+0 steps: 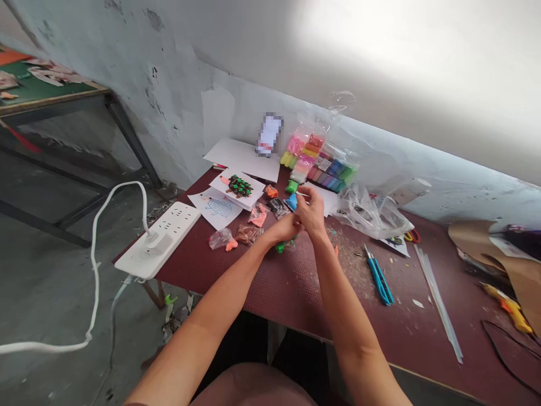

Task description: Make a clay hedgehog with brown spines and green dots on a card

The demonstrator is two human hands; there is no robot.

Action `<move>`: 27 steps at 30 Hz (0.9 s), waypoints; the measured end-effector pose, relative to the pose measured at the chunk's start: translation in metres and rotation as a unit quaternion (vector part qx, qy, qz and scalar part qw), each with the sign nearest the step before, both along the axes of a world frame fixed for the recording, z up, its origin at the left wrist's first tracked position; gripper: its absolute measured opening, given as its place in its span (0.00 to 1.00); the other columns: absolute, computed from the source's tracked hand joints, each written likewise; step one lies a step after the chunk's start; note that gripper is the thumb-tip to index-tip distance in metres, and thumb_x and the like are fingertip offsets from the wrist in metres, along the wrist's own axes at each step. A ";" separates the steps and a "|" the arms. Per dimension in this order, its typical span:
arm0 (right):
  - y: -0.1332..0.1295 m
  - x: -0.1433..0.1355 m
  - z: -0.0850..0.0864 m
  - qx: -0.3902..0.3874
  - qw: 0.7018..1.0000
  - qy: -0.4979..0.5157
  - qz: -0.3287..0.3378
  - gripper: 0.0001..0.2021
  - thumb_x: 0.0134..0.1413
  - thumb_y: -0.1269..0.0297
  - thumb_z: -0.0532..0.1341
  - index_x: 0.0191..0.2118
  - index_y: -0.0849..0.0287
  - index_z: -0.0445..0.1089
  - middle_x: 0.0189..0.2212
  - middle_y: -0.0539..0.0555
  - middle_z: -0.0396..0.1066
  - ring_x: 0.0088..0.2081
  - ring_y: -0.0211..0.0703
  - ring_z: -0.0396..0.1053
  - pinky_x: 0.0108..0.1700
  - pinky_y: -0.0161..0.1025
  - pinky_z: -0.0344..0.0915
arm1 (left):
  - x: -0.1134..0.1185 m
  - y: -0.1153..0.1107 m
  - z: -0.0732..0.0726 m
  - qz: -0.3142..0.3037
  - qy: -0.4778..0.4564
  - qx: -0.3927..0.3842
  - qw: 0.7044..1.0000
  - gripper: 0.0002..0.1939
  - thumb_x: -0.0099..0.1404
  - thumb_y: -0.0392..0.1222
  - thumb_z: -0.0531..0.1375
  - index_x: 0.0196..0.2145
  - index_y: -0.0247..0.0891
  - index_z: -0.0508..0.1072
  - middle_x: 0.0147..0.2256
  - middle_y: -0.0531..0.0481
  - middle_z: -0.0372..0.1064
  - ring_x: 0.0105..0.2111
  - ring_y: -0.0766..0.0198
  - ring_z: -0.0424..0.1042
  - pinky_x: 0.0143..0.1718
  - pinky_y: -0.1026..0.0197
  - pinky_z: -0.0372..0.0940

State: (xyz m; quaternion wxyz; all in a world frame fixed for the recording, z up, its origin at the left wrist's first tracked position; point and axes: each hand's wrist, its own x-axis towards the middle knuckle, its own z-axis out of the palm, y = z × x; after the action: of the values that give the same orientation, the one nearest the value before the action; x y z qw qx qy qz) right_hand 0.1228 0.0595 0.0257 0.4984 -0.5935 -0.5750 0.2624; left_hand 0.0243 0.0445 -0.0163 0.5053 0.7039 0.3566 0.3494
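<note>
My left hand (288,226) and my right hand (311,211) meet over the table, fingers curled close together. Both look closed, but whatever is between them is too small or hidden to make out. Just beyond the fingertips is blue clay (291,201), with green clay (291,187) behind it. Below my left hand lies more green clay in a clear wrapper (285,246). Packets of black clay (279,207), brown clay (249,234) and pink clay (257,215) lie to the left, near an orange lump (271,192). A hedgehog figure (239,186) with green-dotted spines rests on white paper.
A white power strip (163,239) lies along the left edge. Behind are a phone (269,134) and packs of coloured clay (325,169). On the right are a plastic bag (372,211), a blue craft knife (380,279), clear sticks (439,304) and a yellow glue gun (507,307).
</note>
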 end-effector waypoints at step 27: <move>-0.085 0.043 -0.033 -0.113 0.977 0.175 0.040 0.27 0.42 0.34 0.70 0.29 0.56 0.71 0.24 0.47 0.68 0.27 0.38 0.66 0.30 0.35 0.66 | -0.008 -0.001 0.014 0.130 -0.242 -0.176 0.945 0.18 0.59 0.47 0.74 0.26 0.34 0.71 0.21 0.57 0.65 0.21 0.72 0.63 0.24 0.68 0.61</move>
State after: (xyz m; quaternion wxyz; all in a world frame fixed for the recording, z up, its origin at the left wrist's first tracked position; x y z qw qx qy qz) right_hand 0.1653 -0.0256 -0.0073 0.5101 -0.5677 -0.4682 0.4453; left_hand 0.0163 0.0435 -0.0026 0.6422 0.4459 0.3677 0.5036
